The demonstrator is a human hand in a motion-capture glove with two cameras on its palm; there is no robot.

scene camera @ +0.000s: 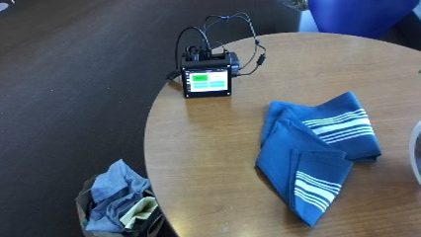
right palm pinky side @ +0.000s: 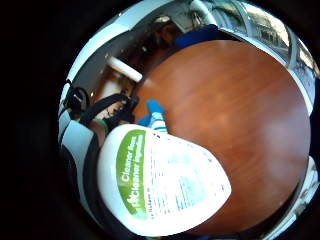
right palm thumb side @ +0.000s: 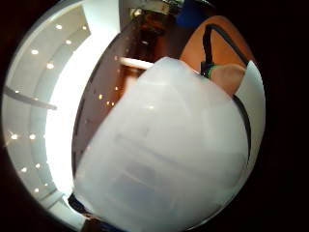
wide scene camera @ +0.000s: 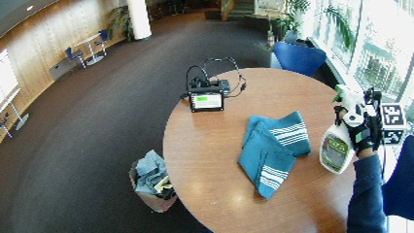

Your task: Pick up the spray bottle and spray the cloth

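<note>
**Spray bottle held upright beside folded cloth**

A gloved right hand (wide scene camera: pixel 363 130) grips the neck of a white spray bottle (wide scene camera: pixel 337 148), fingers curled round it just below the green-tipped trigger head, holding the bottle upright at the edge of a round wooden tabletop (wide scene camera: pixel 213 160). The bottle carries a green and white printed label, seen close against the palm (right palm pinky side: pixel 160 182). Near the bottle, toward the middle of the tabletop, a blue cloth (scene camera: pixel 315 148) with white stripes lies folded and flat. At the far side of the tabletop stands a small black device (scene camera: pixel 206 79) with a lit screen and looping cables. On the floor beside the tabletop sits a bag (scene camera: pixel 118 205) stuffed with crumpled fabric.
</note>
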